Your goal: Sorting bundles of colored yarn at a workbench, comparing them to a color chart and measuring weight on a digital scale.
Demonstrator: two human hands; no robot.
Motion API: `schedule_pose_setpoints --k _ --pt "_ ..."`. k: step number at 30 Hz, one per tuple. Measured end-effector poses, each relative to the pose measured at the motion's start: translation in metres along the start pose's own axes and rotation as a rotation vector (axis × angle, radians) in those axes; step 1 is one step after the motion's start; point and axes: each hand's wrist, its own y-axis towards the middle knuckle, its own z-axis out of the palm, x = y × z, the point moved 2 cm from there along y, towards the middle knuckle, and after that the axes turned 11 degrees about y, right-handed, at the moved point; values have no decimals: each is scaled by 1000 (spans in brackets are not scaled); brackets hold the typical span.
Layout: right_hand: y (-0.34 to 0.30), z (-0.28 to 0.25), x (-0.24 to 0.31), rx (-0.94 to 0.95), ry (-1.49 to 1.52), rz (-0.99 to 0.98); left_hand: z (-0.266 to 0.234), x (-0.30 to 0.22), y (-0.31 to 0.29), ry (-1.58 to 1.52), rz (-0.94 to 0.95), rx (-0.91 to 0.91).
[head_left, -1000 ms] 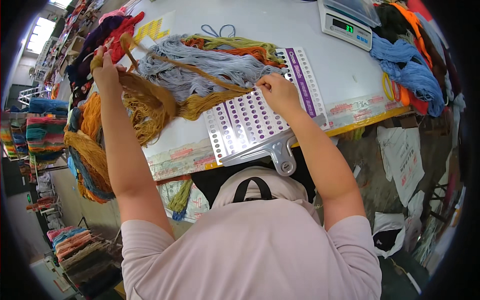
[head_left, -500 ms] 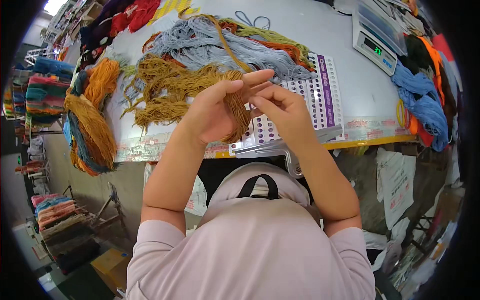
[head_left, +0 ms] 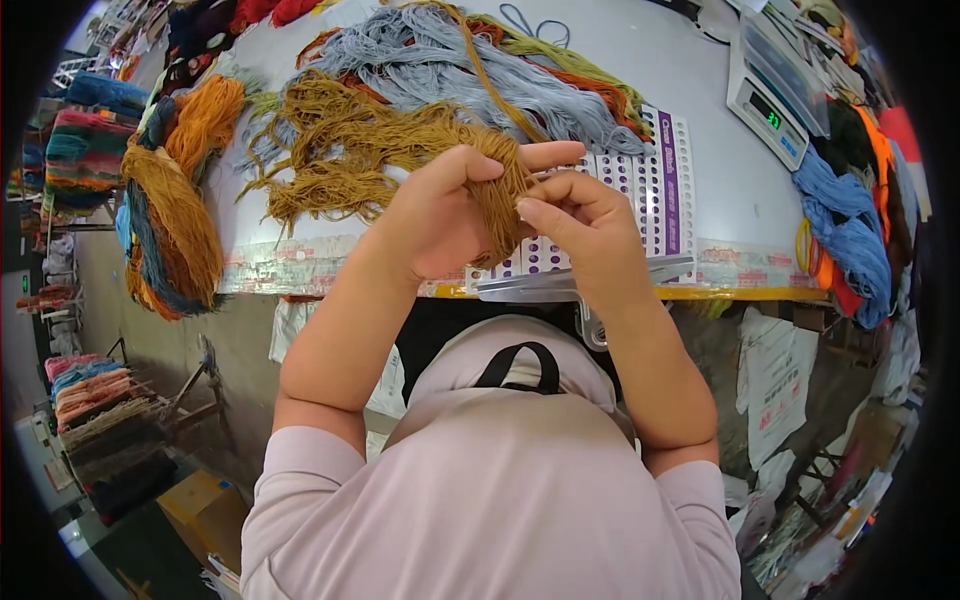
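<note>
Hands hold brown yarn near table edge; scale well apart.

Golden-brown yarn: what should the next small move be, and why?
Perhaps the right hand should ease gently away from the left hand: the left holds the golden-brown yarn, while the right appears to pinch a little at its edge.

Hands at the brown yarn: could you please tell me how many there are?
2: the left hand holds the brown yarn; the right hand pinches strands at the yarn's right edge. None seems hidden.
</note>
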Motion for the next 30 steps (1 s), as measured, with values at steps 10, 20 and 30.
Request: schedule_pose_setpoints --k 10,20,30 --pt "-8 3 3 96 144 -45 -26 -7 -12 155 100 -92" --pt "-14 11 11 36 79 -66 -2 -10 -14 281 101 -133" --pt "-6 25 12 -104 35 8 5 -3 -12 104 28 -34"
